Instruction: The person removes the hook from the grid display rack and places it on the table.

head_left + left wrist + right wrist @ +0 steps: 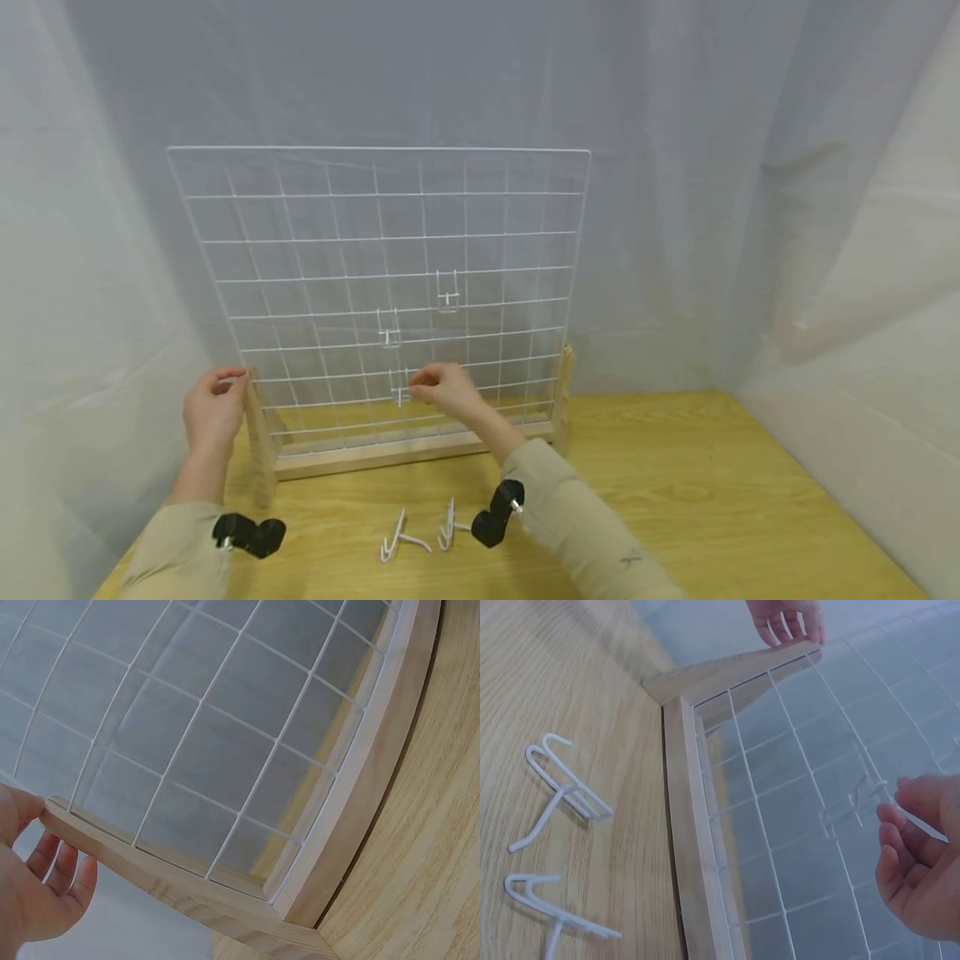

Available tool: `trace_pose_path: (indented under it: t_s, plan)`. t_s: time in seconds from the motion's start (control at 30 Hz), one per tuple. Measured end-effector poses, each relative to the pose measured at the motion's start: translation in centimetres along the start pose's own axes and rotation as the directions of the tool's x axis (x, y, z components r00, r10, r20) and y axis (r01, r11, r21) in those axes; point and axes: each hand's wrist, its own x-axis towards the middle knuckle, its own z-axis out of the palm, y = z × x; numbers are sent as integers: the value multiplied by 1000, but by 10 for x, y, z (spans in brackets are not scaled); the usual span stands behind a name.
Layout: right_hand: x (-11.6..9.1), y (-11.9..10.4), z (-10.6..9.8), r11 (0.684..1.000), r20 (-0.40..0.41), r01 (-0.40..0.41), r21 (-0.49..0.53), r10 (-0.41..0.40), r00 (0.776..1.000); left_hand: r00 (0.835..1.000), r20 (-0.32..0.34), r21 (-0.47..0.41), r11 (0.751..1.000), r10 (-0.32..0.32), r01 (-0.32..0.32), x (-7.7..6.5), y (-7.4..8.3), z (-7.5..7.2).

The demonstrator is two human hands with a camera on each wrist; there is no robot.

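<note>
Right sleeve (600,533) nearest the camera, in front of the wire grid (375,148), with black mount (498,512) at the cuff. Right grip (450,390) just in front of the grid's lower middle: fingers loosely curled, apparently nothing pinched; cannot tell if touching. Lower hook (400,398) hung on the grid, just left of right fingertips, nothing visible between; long axis up-down along the grid's wires, prong out front. Right grip nearer to it. Left grip (213,412) well apart, at the grid's left edge, pinching top of left upright (258,442). Middle hook (387,336) on the grid, near, above lower hook: possible snag. Upper hook (447,298) higher, further right on the grid. Base beam (390,457) along the grid's foot. Left loose hook (401,535) and right loose hook (450,527) on counter (675,475), in front of the grid, probably out of the way. Sheeting (675,167) behind the grid.
</note>
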Motion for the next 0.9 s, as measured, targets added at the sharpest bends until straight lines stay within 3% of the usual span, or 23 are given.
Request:
trace_pose_path:
  t_s: [0.9]
  plan:
    - [8, -2, 22, 997, 16, -64, -32, 65, 998, 1000, 4, -19, 1000, 23, -23, 0, -1, 5]
